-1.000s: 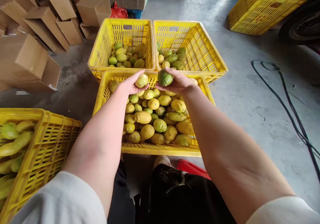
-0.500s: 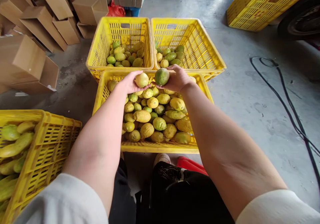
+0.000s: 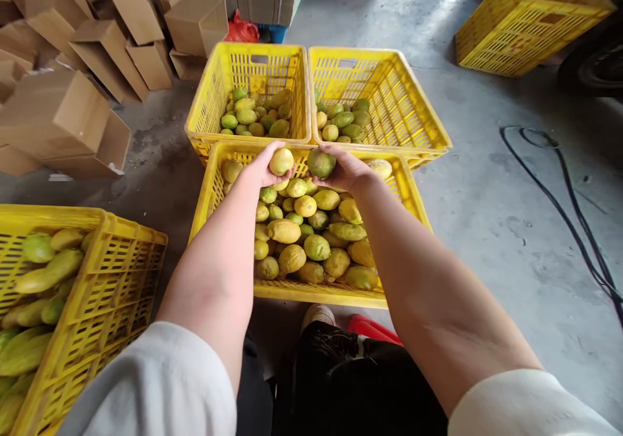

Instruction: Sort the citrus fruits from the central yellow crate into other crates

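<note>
In my left hand [image 3: 265, 167] is a round pale-yellow fruit [image 3: 281, 162], fingers curled around it. My right hand [image 3: 342, 169] grips a round, dark green fruit [image 3: 321, 163] close beside it, with a small gap between the two. Both hands are over the far part of a yellow plastic crate [image 3: 311, 293]. Yellow and green fruits [image 3: 316, 247] of mixed round and oblong shapes fill that crate; some have wrinkled skin. My forearms hide parts of its contents.
Behind stand two more yellow crates, one left [image 3: 204, 92] and one right [image 3: 413, 105], each holding some fruit. At lower left another crate [image 3: 121, 280] holds long fruits. Cardboard boxes [image 3: 58, 111] lie upper left. A black cable [image 3: 559, 196] and another crate [image 3: 516, 40] are at right.
The view has shifted, so everything sits somewhat further right. Both hands still hold their fruits, which are slightly further apart. The green fruit has turned a little in my right hand.
</note>
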A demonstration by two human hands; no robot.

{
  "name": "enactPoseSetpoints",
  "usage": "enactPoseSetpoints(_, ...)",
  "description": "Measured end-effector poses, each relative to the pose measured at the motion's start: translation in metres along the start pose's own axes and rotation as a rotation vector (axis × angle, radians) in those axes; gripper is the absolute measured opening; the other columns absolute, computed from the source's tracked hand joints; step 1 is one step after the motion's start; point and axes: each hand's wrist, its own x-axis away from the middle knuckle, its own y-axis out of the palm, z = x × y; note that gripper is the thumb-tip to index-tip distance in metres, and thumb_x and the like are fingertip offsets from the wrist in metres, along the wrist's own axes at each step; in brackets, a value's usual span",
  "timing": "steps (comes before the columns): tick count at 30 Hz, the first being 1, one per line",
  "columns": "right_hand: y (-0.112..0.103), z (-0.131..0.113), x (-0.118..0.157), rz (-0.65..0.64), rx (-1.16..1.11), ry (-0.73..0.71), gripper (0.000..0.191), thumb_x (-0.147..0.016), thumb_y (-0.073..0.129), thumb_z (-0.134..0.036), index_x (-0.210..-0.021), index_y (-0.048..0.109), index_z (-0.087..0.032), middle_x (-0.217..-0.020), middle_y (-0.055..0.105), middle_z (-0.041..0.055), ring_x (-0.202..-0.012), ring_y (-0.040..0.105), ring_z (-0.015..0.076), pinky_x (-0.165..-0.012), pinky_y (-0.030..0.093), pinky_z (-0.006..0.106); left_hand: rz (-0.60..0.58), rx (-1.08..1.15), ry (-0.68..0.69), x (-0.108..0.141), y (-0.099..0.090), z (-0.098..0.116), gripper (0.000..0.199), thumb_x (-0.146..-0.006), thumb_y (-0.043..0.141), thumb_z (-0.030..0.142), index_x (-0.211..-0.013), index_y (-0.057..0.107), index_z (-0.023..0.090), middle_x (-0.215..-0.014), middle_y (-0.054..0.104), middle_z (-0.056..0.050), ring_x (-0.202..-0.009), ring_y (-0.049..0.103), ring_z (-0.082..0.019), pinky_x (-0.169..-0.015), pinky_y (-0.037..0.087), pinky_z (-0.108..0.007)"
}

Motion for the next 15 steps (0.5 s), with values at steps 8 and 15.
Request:
enactPoseSetpoints(8,0.0039,0.0027,0.0021,-0.097,-0.113,-0.074,0.019,-0.087,0.053,-0.02,-0.105,0.059,-0.021,-0.088,0.069,0.0057,-0.085,0.07,0.0233,-0.071,0.067,0.035,-0.075,-0.086,0.114,0.0056,0.0047,-0.0004,0.025,-0.101,0.055,0.033,-0.112,0.064,0.012,-0.08,0.068,-0.008,-0.071,0.073,-0.019,-0.057,0.058,-0.022)
enactPoseSetpoints(15,0.0036,0.0043,-0.0023,-0.051,-0.139,-0.174,0.013,-0.097,0.068,-0.036,-0.098,0.063,-0.024,-0.085,0.068,0.0018,-0.077,0.068,0.0178,-0.07,0.066,0.029,0.026,-0.038,0.077,0.0031,0.0037,0.0013,0.031,-0.095,0.071,0.044,-0.104,0.066,0.015,-0.067,0.061,-0.003,-0.051,0.058,-0.011,-0.041,0.046,-0.014)
